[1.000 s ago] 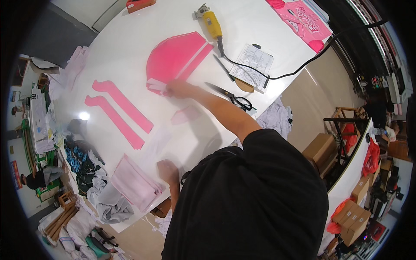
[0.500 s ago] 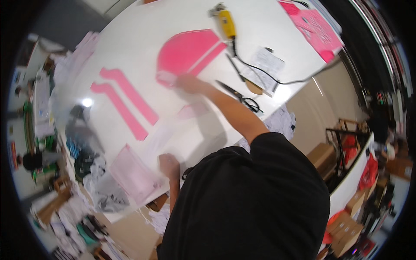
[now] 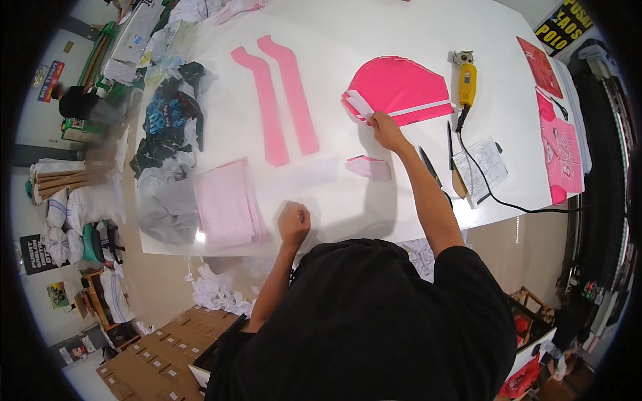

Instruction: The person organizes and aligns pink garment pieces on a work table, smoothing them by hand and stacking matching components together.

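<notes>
My right hand [image 3: 390,132] is reaching across the white table [image 3: 321,207]. Its fingers pinch at the lower left edge of a bright pink, rounded fabric panel [image 3: 401,85] with a white stripe, beside a small folded pale strip [image 3: 359,103] on that corner. Closer to me, my left hand [image 3: 293,224] is curled above the table; whatever its fingers may hold is hidden. To its left lies a stack of pale pink fabric [image 3: 226,204]. A small folded pink piece [image 3: 369,168] rests between the hands. Two long pink fabric strips [image 3: 287,93] lie side by side farther left.
Right of the panel stands a yellow corded electric cutter [image 3: 467,85]. Scissors [image 3: 431,167], a paper sheet [image 3: 483,168] and printed pink fabric [image 3: 560,147] lie on that side. Dark and grey fabric scraps [image 3: 175,120] heap along the left edge. A person [image 3: 80,103] is far left.
The view has swung, so the table's contents sit farther right. My right hand remains at the panel's lower left corner, where the pale folded strip now shows sharply. My left hand stays curled near the table's edge.
</notes>
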`<state>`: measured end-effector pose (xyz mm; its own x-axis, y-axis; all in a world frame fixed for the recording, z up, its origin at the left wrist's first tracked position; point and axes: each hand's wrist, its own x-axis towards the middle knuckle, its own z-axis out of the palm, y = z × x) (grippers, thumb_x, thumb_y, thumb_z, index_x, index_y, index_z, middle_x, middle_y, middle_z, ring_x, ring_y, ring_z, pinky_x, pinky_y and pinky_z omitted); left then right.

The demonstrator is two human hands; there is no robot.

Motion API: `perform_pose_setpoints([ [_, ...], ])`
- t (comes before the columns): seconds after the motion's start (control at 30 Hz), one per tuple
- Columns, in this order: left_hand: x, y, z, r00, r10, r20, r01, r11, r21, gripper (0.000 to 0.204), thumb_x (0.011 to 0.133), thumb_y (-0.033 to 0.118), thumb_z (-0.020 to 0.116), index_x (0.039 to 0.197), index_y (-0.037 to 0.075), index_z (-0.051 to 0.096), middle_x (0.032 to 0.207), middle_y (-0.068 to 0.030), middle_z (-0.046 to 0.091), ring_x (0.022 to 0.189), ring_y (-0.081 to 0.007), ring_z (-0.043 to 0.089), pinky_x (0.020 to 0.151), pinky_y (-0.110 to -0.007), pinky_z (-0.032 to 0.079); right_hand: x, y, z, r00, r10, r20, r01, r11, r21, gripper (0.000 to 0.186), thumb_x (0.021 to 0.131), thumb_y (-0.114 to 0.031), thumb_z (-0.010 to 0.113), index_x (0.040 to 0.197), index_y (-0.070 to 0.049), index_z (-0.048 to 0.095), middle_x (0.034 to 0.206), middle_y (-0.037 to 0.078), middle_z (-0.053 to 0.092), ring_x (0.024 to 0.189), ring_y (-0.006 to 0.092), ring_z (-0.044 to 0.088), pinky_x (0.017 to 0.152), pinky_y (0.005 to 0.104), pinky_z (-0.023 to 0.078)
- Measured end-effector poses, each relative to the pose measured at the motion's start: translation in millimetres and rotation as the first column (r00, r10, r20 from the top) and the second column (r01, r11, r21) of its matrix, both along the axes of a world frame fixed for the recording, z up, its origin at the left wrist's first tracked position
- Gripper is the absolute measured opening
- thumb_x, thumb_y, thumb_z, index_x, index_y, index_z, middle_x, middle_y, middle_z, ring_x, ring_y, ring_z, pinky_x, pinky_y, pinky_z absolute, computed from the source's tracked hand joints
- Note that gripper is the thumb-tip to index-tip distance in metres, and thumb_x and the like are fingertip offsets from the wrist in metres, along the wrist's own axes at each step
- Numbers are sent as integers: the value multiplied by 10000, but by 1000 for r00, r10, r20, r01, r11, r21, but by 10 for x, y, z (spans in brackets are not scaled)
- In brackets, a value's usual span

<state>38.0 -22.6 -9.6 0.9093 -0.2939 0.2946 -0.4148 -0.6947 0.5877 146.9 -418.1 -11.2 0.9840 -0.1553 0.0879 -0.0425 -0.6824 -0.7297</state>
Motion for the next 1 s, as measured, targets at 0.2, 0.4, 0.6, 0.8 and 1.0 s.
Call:
perform_pose_setpoints([
  [0.2, -39, 17, -66, 994, -59, 95, 56, 998, 40, 159, 897, 38, 684, 863, 50, 529, 773, -131, 556, 661, -358, 583, 588, -458, 463, -3, 20, -230, 988, 0, 152, 15, 995, -99, 138, 921, -75, 597, 969, -3, 705, 982, 245, 686, 986, 450, 641, 859, 527, 498],
  [0.4, -6, -12, -52, 998, -30, 58, 28, 999, 38, 164, 905, 32, 670, 850, 47, 516, 768, -133, 543, 644, -352, 560, 585, -455, 450, -8, 19, -179, 995, -39, 92, 40, 999, -10, 89, 933, -90, 623, 946, -8, 657, 964, 201, 661, 965, 402, 635, 845, 504, 503],
  [0.6, 9, -24, 18, 999, -32, 25, 31, 999, 35, 142, 923, 36, 638, 852, 45, 515, 771, -157, 562, 673, -393, 578, 595, -482, 452, -40, 34, -88, 999, -31, 36, 34, 997, -71, 123, 940, -128, 662, 970, -9, 662, 1002, 203, 661, 992, 396, 640, 857, 490, 517],
  [0.8, -24, -13, 36, 997, -61, 52, 61, 998, -7, 139, 915, 22, 643, 861, 48, 518, 779, -148, 559, 673, -388, 578, 593, -480, 452, -580, -48, 222, 940, -83, 332, 143, 977, -161, 254, 910, -178, 722, 1110, -23, 699, 1245, 223, 627, 1136, 432, 617, 967, 510, 512],
  [1.0, -28, -19, -30, 1000, -20, 6, 20, 1000, -11, 121, 888, 22, 661, 859, 59, 549, 782, -132, 572, 685, -355, 589, 595, -461, 456, -1993, -780, 245, 780, -608, 150, 585, 621, -523, 361, 872, -182, 703, 1166, 21, 655, 1295, 253, 603, 1239, 432, 561, 1003, 545, 473],
])
